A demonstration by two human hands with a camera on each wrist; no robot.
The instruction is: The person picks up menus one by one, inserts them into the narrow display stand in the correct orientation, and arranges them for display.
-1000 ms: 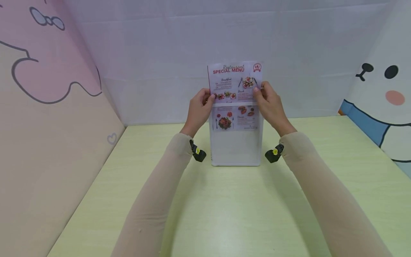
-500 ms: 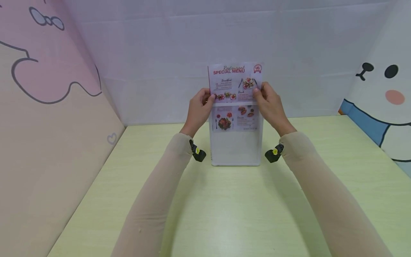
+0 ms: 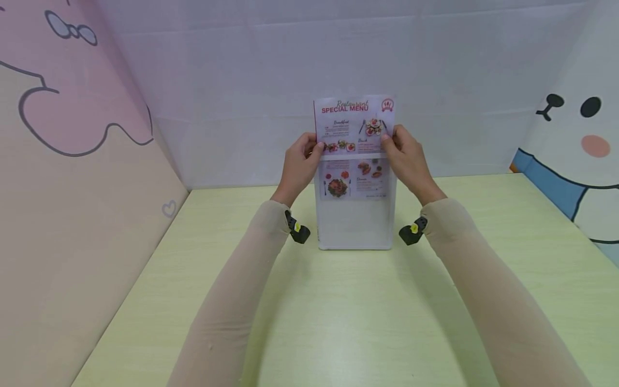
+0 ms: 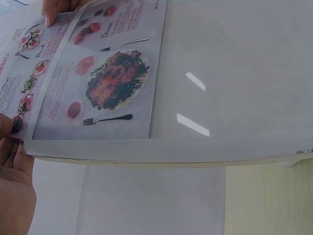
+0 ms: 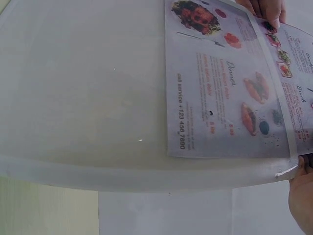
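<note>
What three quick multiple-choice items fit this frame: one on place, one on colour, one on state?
1. Where is the menu sheet?
A. flat on the table
B. partway down in the clear stand
C. on the pink wall

2. What colour is the "SPECIAL MENU" heading?
A. red
B. green
C. black

3. How do the hands meet the sheet?
A. both pinch its side edges
B. only the left touches it
C. neither touches it

Answers: 1 B, its lower half shows behind the clear panel. 2 A, the head view shows red letters. 3 A, left hand and right hand pinch opposite edges.
</note>
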